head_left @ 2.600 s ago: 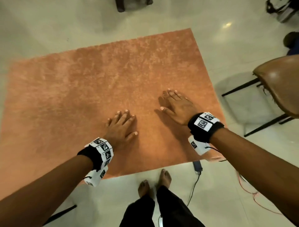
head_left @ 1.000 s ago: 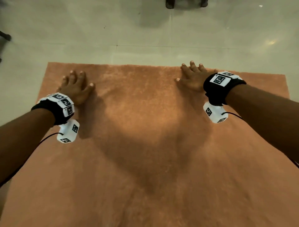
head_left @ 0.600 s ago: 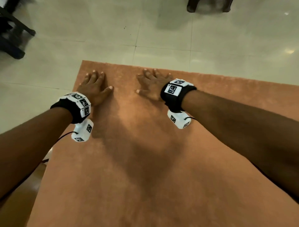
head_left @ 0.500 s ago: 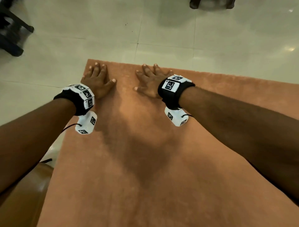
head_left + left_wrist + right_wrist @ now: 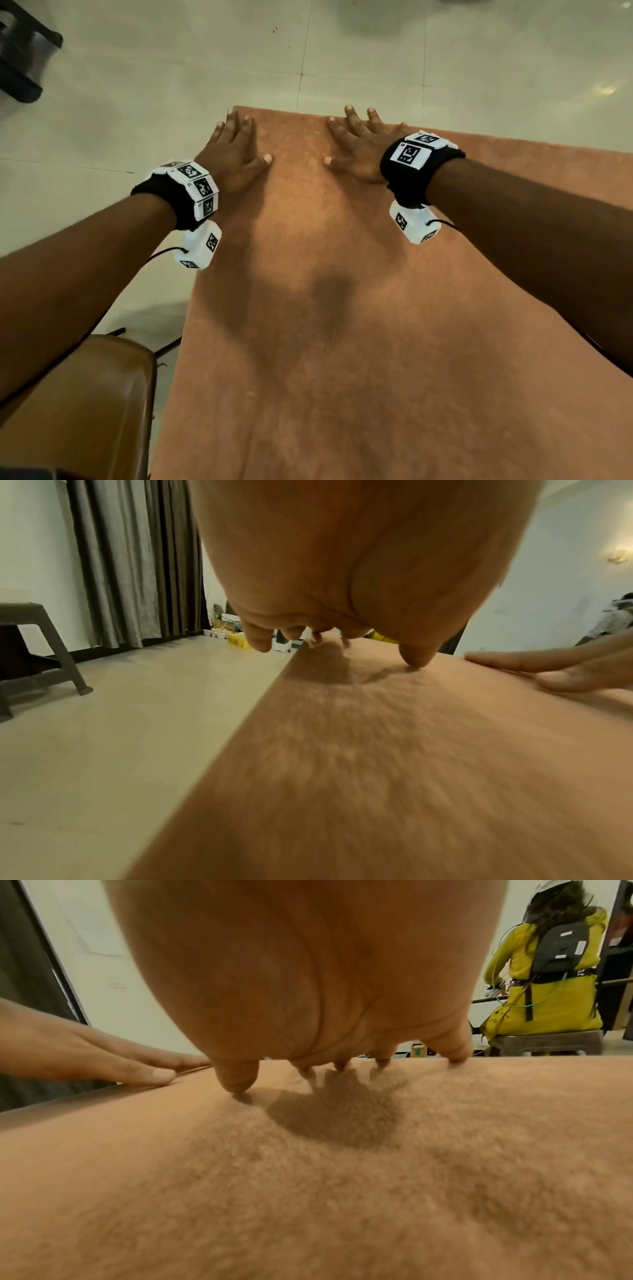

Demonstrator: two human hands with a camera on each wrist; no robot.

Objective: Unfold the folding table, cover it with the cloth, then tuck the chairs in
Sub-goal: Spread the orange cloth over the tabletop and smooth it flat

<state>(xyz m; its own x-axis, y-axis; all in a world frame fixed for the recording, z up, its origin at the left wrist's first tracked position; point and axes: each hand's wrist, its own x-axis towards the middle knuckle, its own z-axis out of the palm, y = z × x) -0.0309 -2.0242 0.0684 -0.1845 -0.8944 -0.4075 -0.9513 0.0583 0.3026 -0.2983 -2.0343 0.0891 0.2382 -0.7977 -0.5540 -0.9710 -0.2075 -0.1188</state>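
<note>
Both hands, left point(image 5: 236, 154) and right point(image 5: 359, 150), are lying flat, grip apart, smoothing the fuzzy orange cloth point(image 5: 342, 325) at the counter's far corner. Probably chair-tucking next, brown chair point(image 5: 78, 404) first.

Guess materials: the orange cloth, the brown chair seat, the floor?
Orange cloth: looks like napped fleece or plush, matte; fuzzy pile shows close up. Brown chair seat: smooth, slight sheen, maybe moulded plastic or leatherette. Pale floor: glossy tile, grout lines and light glare.

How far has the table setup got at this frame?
Done: the cloth already covers the tabletop. In hand: left hand and right hand press flat near its far edge. Left: the brown chair stands beside the table, not tucked in.
</note>
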